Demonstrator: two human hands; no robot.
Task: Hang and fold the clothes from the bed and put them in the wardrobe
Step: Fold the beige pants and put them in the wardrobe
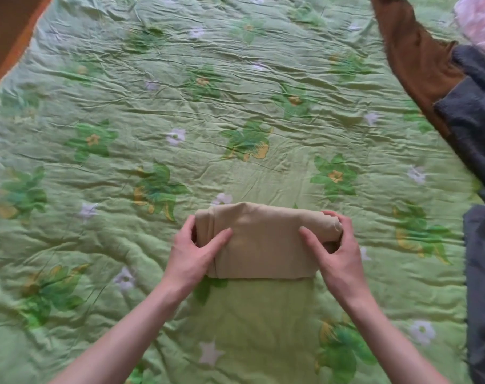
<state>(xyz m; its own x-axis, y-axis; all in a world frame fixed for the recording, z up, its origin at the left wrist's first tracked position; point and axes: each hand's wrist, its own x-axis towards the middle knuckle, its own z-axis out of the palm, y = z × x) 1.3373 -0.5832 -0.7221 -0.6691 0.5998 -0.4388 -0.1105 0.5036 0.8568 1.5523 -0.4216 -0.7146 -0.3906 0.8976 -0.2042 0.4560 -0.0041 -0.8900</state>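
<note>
Now | both hands' fingers pinching soft beige roll | crinkled green bedspread

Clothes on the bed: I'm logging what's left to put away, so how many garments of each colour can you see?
Beige: 1, the tights
Brown: 1, the brown garment
Dark grey: 1, the grey garment, possibly more than one piece
Pink-white: 1, the pale fabric, partly cut off
Total: 4

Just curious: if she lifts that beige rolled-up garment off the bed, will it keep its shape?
Probably not by itself. The beige garment looks thin and soft, so it would likely sag or unroll. Both hands, left and right, grip its ends, which should help. It seems light.
</note>
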